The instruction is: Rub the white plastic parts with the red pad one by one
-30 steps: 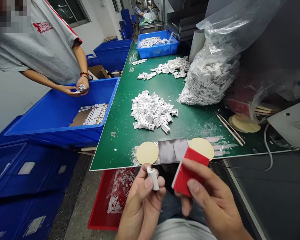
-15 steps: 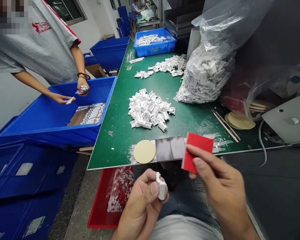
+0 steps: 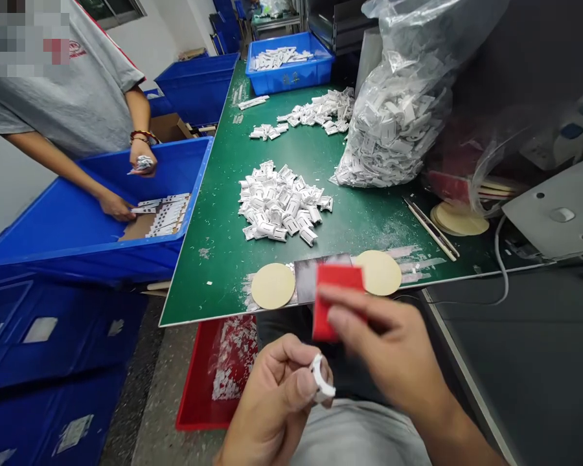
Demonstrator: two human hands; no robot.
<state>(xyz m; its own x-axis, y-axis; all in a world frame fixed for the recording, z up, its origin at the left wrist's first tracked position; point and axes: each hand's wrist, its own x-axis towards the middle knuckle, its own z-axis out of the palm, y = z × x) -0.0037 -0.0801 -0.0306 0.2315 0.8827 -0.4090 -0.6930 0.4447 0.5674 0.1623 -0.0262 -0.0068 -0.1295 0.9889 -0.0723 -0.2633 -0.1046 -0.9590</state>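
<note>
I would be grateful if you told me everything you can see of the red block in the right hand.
The red block looks flat and roughly square, its visible face plain and bright; blur hides its texture, so the material is unclear. The right hand grips it, fingers across the face turned toward the camera. In this view it partly covers the dark squares at the table's near edge.

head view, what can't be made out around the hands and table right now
All in the head view:
White plastic part: one end, covered by the left hand.
Red block: blurred, partly covered by the right hand.
Dark pad surface: partly behind the red block.
Clear bag: top, cut off by the upper edge.
</note>
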